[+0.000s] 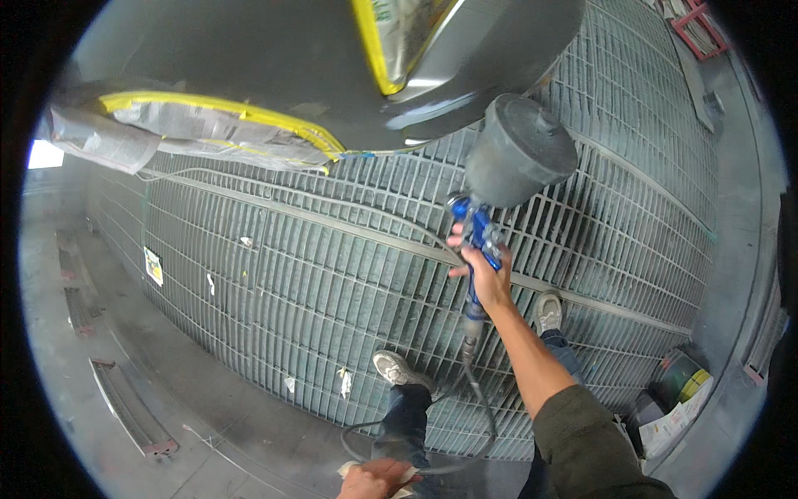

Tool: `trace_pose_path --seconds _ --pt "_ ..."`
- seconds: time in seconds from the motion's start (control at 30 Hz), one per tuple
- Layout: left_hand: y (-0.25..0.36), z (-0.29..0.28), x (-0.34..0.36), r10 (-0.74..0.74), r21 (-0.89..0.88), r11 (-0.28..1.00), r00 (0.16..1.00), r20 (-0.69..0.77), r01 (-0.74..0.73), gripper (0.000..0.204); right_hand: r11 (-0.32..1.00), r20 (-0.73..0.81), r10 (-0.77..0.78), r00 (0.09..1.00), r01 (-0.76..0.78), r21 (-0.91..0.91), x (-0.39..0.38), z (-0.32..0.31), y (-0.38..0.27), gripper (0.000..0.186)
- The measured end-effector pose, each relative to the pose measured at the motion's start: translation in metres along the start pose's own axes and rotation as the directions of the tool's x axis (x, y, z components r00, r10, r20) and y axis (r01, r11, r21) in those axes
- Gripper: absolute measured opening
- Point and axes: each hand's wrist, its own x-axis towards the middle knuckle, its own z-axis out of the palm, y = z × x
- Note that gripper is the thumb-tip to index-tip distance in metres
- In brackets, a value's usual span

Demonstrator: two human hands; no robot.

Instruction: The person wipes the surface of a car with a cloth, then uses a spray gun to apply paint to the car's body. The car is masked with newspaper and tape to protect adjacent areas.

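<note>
My right hand [486,279] is wrapped round the blue handle of a paint spray gun [478,224], raised just in front of a car body. A large grey paint cup [519,150] sits on top of the gun, and an air hose [478,391] runs down from its handle. The dark grey car panel [274,58] fills the upper left, edged with yellow masking tape [241,111] and newspaper [195,129]. Low in the view, my left hand [370,481] is closed on a pale crumpled piece of cloth or paper [407,478].
Metal floor grating [316,274] lies under my feet, with scraps of paper [153,266] on it. The hose loops near my left shoe [399,368]. A dark bin with papers [686,391] stands at the right, and a red rack [700,32] at the far right.
</note>
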Motion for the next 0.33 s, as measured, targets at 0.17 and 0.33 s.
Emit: trace_pose_path --seconds 0.17,0.33 --pt "0.063 0.006 0.055 0.036 -0.111 0.993 0.997 0.074 -0.028 0.018 0.987 0.194 0.128 0.973 -0.106 -0.116 0.007 -0.047 -0.045 0.017" --pt "0.087 0.016 0.085 0.096 -0.175 0.983 0.961 0.258 -0.052 0.038 0.988 -0.066 0.025 0.998 -0.035 -0.149 0.044 -0.09 -0.076 0.012"
